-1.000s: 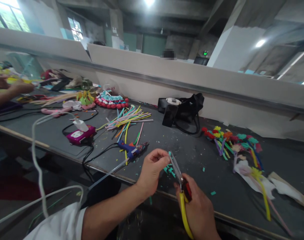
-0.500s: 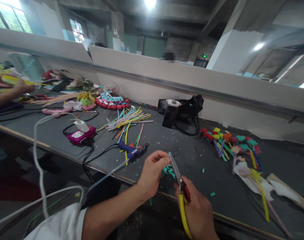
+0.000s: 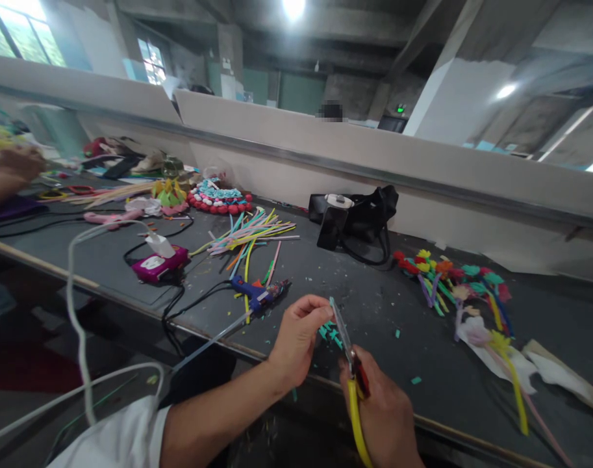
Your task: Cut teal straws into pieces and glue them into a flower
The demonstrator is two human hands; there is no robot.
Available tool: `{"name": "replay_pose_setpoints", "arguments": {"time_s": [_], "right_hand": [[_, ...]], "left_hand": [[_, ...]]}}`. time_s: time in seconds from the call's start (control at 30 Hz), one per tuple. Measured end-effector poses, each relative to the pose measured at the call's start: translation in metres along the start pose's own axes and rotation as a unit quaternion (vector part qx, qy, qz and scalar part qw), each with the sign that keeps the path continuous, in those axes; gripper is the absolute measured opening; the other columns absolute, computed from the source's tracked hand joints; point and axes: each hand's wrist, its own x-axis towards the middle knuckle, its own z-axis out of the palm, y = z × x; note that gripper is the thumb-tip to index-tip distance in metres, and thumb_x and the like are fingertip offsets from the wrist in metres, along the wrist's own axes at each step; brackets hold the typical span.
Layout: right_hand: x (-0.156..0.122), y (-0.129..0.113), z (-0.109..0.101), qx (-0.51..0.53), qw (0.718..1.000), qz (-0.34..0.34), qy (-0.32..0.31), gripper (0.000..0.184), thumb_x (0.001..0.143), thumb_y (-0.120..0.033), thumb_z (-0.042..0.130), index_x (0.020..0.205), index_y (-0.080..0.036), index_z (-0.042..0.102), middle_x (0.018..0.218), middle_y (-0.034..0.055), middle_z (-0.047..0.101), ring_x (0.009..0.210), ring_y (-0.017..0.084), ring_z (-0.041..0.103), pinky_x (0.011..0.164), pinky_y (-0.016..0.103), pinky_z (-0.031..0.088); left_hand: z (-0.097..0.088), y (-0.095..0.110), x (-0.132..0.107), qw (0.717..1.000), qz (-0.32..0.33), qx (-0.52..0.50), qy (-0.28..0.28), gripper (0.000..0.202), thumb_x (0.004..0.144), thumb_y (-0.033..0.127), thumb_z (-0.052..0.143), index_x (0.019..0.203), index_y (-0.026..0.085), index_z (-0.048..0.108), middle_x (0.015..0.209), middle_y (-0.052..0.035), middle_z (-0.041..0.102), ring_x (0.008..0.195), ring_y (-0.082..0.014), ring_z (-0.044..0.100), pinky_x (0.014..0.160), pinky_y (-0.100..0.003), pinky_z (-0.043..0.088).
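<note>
**As Scissors Meet a Teal Piece, 2 Hands Grip**

While the head view looks down across the dark table (image 3: 320, 266), the left hand (image 3: 296, 335) sits near its front edge. Its thumb and forefinger are pinched on a small teal piece (image 3: 329, 331) that shows just below the fingertips. Right beside it, the right hand (image 3: 384, 409) is clenched around the yellow and red handles of the scissors (image 3: 343, 338). The blades slant up to the pinch; whether they are parted is too fine to tell. Teal scraps lie on the table around them. Behind the left hand lies a blue glue gun (image 3: 257, 294), then a fan of coloured sticks (image 3: 250, 233). 1 black bag (image 3: 367, 218) sits farther back, with craft flowers (image 3: 452, 276) to its right. At far left, another person's hand (image 3: 11, 164) is blurred.
</note>
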Motion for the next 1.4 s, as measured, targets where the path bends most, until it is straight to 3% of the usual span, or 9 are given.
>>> {"name": "replay_pose_setpoints", "arguments": {"time_s": [0.2, 0.4, 0.53, 0.8, 1.03, 1.1, 1.17, 1.27, 1.4], "right_hand": [[-0.001, 0.001, -0.002, 0.049, 0.998, 0.015, -0.026, 0.036, 0.097, -0.04, 0.036, 0.105, -0.018, 0.063, 0.084, 0.0029, 0.075, 0.068, 0.018, 0.073, 0.056, 0.024, 0.052], [0.004, -0.002, -0.006, 0.13, 0.986, 0.076, -0.066, 0.025, 0.093, -0.041, 0.045, 0.088, -0.022, 0.061, 0.06, -0.0046, 0.065, 0.047, 0.011, 0.061, 0.046, 0.019, 0.043], [0.014, 0.003, -0.013, 0.16, 0.981, 0.104, -0.018, 0.025, 0.089, -0.043, 0.051, 0.094, -0.021, 0.062, 0.075, 0.0, 0.071, 0.059, 0.012, 0.066, 0.054, 0.019, 0.048], [0.023, 0.008, -0.024, 0.263, 0.952, 0.152, 0.023, 0.035, 0.084, -0.041, 0.059, 0.112, -0.02, 0.057, 0.078, 0.0003, 0.068, 0.062, 0.013, 0.065, 0.059, 0.021, 0.053], [0.017, 0.012, -0.027, 0.246, 0.96, 0.127, 0.036, 0.024, 0.085, -0.033, 0.057, 0.107, -0.022, 0.056, 0.08, -0.001, 0.066, 0.062, 0.011, 0.063, 0.06, 0.021, 0.051], [0.018, 0.013, -0.028, 0.222, 0.964, 0.137, 0.041, 0.023, 0.084, -0.035, 0.057, 0.103, -0.022, 0.059, 0.086, 0.0017, 0.068, 0.064, 0.012, 0.064, 0.059, 0.022, 0.05], [0.021, 0.013, -0.028, 0.213, 0.964, 0.157, 0.037, 0.027, 0.083, -0.039, 0.057, 0.102, -0.021, 0.059, 0.087, 0.0036, 0.068, 0.063, 0.013, 0.064, 0.056, 0.023, 0.05], [0.024, 0.01, -0.029, 0.214, 0.958, 0.189, 0.034, 0.033, 0.082, -0.043, 0.055, 0.105, -0.02, 0.059, 0.079, 0.0026, 0.068, 0.061, 0.015, 0.064, 0.054, 0.024, 0.05], [0.025, 0.004, -0.029, 0.202, 0.959, 0.194, 0.047, 0.033, 0.081, -0.043, 0.055, 0.103, -0.02, 0.06, 0.075, 0.0022, 0.067, 0.064, 0.016, 0.065, 0.061, 0.027, 0.052]], "left_hand": [[-0.002, -0.003, 0.0, 1.0, 0.002, 0.002, -0.011, 0.008, 0.068, 0.018, 0.073, 0.071, 0.016, 0.067, 0.068, 0.0013, 0.062, 0.067, -0.0104, 0.053, 0.068, -0.022, 0.04], [-0.002, -0.003, 0.0, 0.999, -0.028, 0.003, -0.044, 0.007, 0.067, 0.018, 0.072, 0.069, 0.015, 0.066, 0.066, 0.0005, 0.062, 0.066, -0.0112, 0.053, 0.069, -0.024, 0.039], [-0.004, -0.003, 0.003, 0.993, -0.058, 0.032, -0.095, 0.004, 0.066, 0.017, 0.07, 0.067, 0.014, 0.066, 0.062, 0.0006, 0.06, 0.063, -0.0108, 0.051, 0.067, -0.024, 0.038], [-0.01, -0.008, 0.004, 0.938, -0.198, 0.156, -0.237, 0.006, 0.058, 0.013, 0.067, 0.063, 0.014, 0.068, 0.057, 0.0013, 0.061, 0.057, -0.0102, 0.05, 0.061, -0.024, 0.037], [-0.012, -0.018, 0.005, 0.914, -0.233, 0.213, -0.255, 0.006, 0.058, 0.015, 0.064, 0.064, 0.014, 0.066, 0.057, 0.0027, 0.058, 0.056, -0.0098, 0.047, 0.059, -0.023, 0.036], [-0.01, -0.019, 0.003, 0.917, -0.176, 0.256, -0.25, 0.005, 0.061, 0.018, 0.064, 0.066, 0.015, 0.065, 0.06, 0.0023, 0.057, 0.057, -0.0102, 0.047, 0.058, -0.023, 0.036], [-0.008, -0.018, 0.0, 0.907, -0.048, 0.335, -0.251, 0.002, 0.065, 0.017, 0.062, 0.067, 0.016, 0.064, 0.064, 0.0012, 0.057, 0.061, -0.0116, 0.049, 0.061, -0.024, 0.036], [-0.006, -0.016, -0.004, 0.848, 0.139, 0.44, -0.262, 0.006, 0.071, 0.015, 0.06, 0.066, 0.018, 0.062, 0.067, -0.0004, 0.058, 0.068, -0.0139, 0.052, 0.069, -0.027, 0.037], [-0.007, -0.016, -0.006, 0.798, 0.208, 0.505, -0.255, 0.009, 0.074, 0.015, 0.061, 0.067, 0.019, 0.059, 0.068, -0.0007, 0.06, 0.07, -0.015, 0.053, 0.074, -0.029, 0.036]]}}
